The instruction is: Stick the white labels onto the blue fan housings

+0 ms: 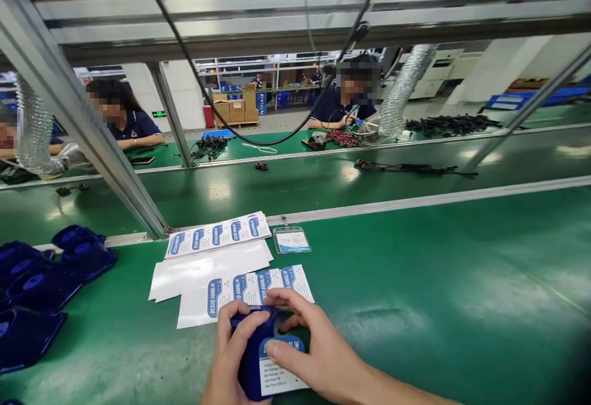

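Observation:
A dark blue plastic part (249,362) is in my left hand (231,349), whose fingers wrap round its top and left side. On its face lies a white and blue label (279,373). My right hand (307,343) has its thumb on the label's upper part, with the fingers spread and curved above the part's right side. Just beyond my hands lies a sheet of printed labels (196,309) on the green table (415,306).
Several blue plastic parts (34,282) lie at the left. Behind the sheet are blank white backing strips (207,269), another label strip (219,234) and a badge holder (292,240). A metal post (106,140) slants at the left. Co-workers sit across the conveyor (305,177).

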Demonstrator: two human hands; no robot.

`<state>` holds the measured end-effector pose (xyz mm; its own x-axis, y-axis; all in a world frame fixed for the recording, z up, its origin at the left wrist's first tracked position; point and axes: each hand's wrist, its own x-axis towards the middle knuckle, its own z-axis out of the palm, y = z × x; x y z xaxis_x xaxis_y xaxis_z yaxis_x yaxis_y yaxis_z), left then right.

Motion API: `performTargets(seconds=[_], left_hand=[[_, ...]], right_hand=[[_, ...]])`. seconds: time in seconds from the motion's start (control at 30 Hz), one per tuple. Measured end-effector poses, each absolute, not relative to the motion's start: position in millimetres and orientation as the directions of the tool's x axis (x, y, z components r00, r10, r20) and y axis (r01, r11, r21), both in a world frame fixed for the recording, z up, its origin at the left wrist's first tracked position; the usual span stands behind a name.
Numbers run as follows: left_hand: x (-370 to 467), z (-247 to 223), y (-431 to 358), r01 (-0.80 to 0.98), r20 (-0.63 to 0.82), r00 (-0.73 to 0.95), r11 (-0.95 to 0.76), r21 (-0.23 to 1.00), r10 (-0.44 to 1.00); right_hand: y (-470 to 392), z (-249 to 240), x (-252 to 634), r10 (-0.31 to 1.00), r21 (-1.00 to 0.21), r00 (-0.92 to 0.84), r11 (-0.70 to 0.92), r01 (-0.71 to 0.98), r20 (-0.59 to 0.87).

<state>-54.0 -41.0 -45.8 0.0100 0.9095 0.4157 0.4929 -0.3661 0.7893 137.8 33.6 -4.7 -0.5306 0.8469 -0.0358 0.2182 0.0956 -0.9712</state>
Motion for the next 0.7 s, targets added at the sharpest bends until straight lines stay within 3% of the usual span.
performTargets(seconds=[0.23,0.37,0.5,0.7], left_hand=[[-49,-43,-42,0.537,0.470,0.016,-0.404,0.741,0.883],[-46,-42,-39,0.488,0.431,-0.043,-0.357,0.796,0.901],[-42,-38,-41,0.516,0.473,-0.096,-0.362,0.776,0.876],[-45,-33,-41,0.503,0.468,-0.066,-0.376,0.778,0.881]], right_hand=[[31,-1,126,0.824,-0.985,-0.558,-0.001,0.174,-0.099],[27,3,131,0.820,-0.957,-0.550,0.009,0.290,-0.159],[24,9,135,0.780,-0.939,-0.592,0.019,0.342,-0.200],[30,-3,127,0.810,-0.983,-0.579,0.015,0.182,-0.095]])
